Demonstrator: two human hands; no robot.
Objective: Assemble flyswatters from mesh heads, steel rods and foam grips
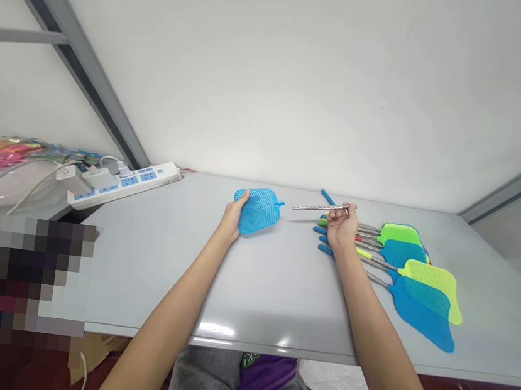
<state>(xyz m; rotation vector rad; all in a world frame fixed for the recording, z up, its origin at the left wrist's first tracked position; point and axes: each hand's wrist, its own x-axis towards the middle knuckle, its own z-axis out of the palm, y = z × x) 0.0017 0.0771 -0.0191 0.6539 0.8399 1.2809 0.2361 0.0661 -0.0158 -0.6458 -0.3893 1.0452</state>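
My left hand (pixel 233 216) grips the left edge of a blue perforated fly swatter head (pixel 261 211), thumb on top, above the table. Its short neck points right. In my right hand (pixel 342 229) a thin metal rod (pixel 313 208) is pinched between curled fingers, lying nearly level. The rod's left tip is a small gap away from the neck, not touching it. Beneath and beside my right hand lie several fly swatters with metal shafts, among them a yellow-green one (pixel 437 283) and a blue one (pixel 422 310). A blue handle (pixel 328 197) sticks out behind my right hand; where it leads is hidden.
A white power strip (pixel 148 178) with plugs and cables lies at the table's back left. Beyond it are pink and yellow items in clear plastic (pixel 3 157). The grey table (pixel 247 301) ends at a wall behind and at my lap in front.
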